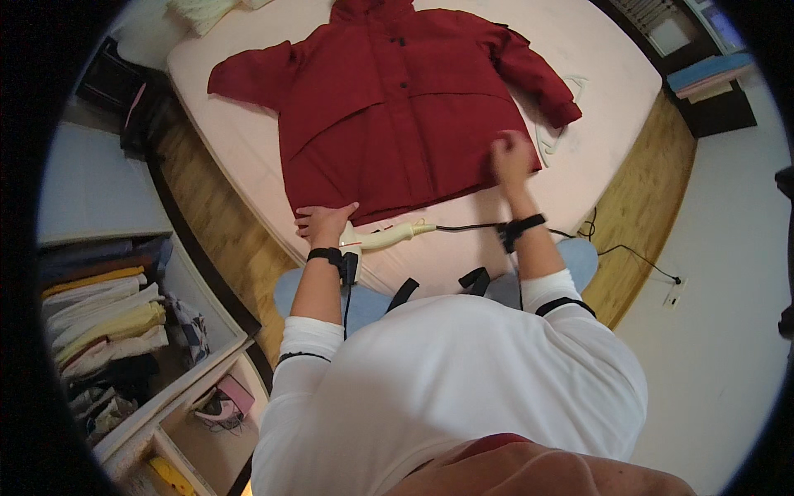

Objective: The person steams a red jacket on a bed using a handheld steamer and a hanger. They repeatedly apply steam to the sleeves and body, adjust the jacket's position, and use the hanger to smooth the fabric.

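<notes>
A dark red hooded coat (347, 136) lies front up, spread over a bed with a pale pink sheet (611, 118). My left hand (324, 224) rests on the coat's lower left corner, thumb apart from the fingers. Over the lower right part of the coat is my right hand (513, 158), blurred, its fingers seemingly curled; whether it pinches the fabric is unclear. A cream corded handheld appliance (388, 237), perhaps a hair dryer or steamer, lies just below the hem. My left wrist partly hides its head.
A white plastic hanger (547, 149) lies partly under the coat's right sleeve. The black cord (465, 227) runs rightwards past my right wrist; another stretch reaches a wall outlet (675, 294). Folded clothes (108, 316) fill an open cabinet at left, above an open drawer (208, 434).
</notes>
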A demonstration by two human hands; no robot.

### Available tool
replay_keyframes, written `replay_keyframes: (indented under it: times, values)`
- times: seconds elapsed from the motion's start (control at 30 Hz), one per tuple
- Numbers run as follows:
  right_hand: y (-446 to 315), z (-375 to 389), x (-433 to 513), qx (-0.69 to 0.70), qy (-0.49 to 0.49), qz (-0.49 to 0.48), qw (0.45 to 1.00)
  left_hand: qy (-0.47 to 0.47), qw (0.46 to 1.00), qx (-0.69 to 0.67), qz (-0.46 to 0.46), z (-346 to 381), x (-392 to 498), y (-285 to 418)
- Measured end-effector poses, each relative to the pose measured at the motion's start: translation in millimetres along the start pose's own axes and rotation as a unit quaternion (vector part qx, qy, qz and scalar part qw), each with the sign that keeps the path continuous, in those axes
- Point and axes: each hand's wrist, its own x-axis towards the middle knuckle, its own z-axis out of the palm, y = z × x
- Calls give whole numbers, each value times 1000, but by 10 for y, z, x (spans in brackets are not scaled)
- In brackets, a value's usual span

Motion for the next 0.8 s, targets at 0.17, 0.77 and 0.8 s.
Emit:
replay_keyframes:
  times: [0.17,0.77,0.8]
  values:
    - [1298,-240,677,-286,-51,213,933,25,999,-14,24,5,-15,-27]
    - [-1210,636,-1732,38,-409,-371,833,20,1000,-8,23,-22,-61,-42]
    - [-1221,656,-1731,28,-408,-375,832,22,999,-5,24,-25,-54,-48]
